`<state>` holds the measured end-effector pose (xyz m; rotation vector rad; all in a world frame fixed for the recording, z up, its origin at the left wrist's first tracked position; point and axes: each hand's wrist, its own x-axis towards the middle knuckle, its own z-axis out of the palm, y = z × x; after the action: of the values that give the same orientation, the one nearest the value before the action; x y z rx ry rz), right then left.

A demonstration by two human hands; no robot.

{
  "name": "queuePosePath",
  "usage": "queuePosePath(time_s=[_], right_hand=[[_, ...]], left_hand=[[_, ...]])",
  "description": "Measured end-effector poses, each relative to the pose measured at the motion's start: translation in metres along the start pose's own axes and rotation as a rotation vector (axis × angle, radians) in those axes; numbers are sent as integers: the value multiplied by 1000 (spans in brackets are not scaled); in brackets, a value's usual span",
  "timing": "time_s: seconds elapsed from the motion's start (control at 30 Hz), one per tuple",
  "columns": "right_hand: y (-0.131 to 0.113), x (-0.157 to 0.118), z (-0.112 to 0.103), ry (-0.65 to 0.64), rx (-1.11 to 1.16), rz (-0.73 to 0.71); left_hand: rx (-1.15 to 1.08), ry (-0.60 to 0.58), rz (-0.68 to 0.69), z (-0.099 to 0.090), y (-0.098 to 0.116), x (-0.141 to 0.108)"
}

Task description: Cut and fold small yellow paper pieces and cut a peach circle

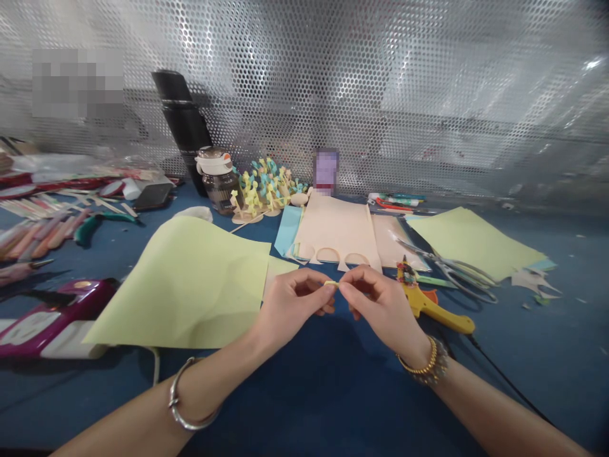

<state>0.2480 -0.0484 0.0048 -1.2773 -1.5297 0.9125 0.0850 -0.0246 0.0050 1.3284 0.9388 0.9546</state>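
Note:
Between my two hands is a small pale-yellow strip [332, 284], likely paper by its look, though it is too small to be sure. My left hand [297, 298] pinches one end between thumb and forefinger. The other end is pinched by my right hand [373, 298], whose fingertips nearly meet the left ones. Just beyond them lies a cream sheet [337, 222] with round cut-outs along its near edge. A yellow-handled glue gun [440, 315] rests right of my right hand, with scissors [457, 270] behind it.
A large yellow-green sheet [190, 285] curls up at left beside a purple power strip [66, 317]. Small yellow and blue paper figures [266, 187] stand at the back near a lidded jar [219, 184] and a black bottle [183, 127]. Another green sheet [480, 241] lies at right.

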Motion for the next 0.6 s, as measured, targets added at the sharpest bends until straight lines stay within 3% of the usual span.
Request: queuePosePath(time_s=[0.37, 0.6], right_hand=[[-2, -2, 0, -64, -38, -8], [-1, -1, 0, -35, -15, 34]], left_hand=[[16, -36, -18, -1, -2, -2], [-3, -14, -6, -1, -1, -1]])
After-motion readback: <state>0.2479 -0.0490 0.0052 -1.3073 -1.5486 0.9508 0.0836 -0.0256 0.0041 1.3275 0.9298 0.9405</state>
